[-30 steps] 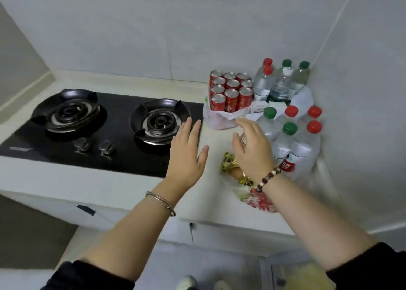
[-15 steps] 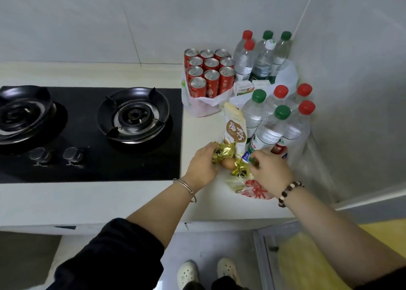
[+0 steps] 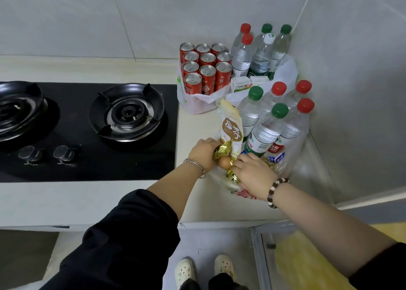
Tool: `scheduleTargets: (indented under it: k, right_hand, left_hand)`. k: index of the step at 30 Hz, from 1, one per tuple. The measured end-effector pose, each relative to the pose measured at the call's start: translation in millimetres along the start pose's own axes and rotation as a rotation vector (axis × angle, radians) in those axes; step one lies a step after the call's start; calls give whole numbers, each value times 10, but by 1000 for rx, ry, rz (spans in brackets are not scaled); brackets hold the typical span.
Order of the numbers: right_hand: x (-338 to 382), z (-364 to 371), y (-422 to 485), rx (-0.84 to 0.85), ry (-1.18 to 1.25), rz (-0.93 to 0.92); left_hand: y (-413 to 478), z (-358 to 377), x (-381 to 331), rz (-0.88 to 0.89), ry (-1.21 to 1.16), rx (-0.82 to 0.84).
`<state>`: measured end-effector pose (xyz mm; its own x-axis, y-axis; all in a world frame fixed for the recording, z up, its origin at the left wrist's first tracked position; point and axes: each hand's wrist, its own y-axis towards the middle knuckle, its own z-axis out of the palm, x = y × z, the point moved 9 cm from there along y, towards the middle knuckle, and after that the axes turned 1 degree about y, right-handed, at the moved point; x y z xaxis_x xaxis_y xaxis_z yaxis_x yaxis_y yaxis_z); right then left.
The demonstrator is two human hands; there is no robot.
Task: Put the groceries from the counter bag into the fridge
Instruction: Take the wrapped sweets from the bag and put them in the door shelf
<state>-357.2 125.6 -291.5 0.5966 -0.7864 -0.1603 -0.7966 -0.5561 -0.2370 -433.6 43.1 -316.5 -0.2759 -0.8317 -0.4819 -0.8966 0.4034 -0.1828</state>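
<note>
A clear plastic bag (image 3: 294, 153) lies on the counter's right end, holding several water bottles (image 3: 263, 133), a cream snack pouch (image 3: 230, 127), gold-wrapped packets (image 3: 223, 152) and a brown egg (image 3: 224, 161). My left hand (image 3: 203, 150) is closed on a gold packet at the bag's mouth. My right hand (image 3: 252, 173) lies over the bag's front, fingers curled on another gold packet (image 3: 233, 176) beside the egg. Behind, a white bag (image 3: 197, 105) holds red cans (image 3: 204, 70) and more bottles (image 3: 261, 52).
A black two-burner gas hob (image 3: 87, 125) fills the counter to the left of the bags. Tiled walls close the corner behind and to the right. A yellow-lit compartment with a metal frame (image 3: 259, 256) shows below the counter at lower right.
Both hands came down from above the counter onto the bag's mouth and closed on the gold packets. In the last half second they barely moved.
</note>
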Motion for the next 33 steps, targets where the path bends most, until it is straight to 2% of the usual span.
scheduleTargets:
  k: [10, 15, 20, 28, 33]
  right_hand:
    - [101, -62, 128, 12, -17, -67]
    - [120, 26, 211, 83, -86, -62]
    - [35, -128, 160, -24, -65, -57]
    - [-182, -306, 105, -31, 2, -11]
    - [-220, -427, 83, -148, 63, 57]
  left_hand:
    - [-120, -75, 85, -29, -132, -154]
    - [-233, -106, 89, -28, -168, -209]
    - [-316, -149, 38, 9, -174, -221]
    - [-417, -187, 23, 17, -195, -243]
    - [-445, -180, 108, -64, -264, -207]
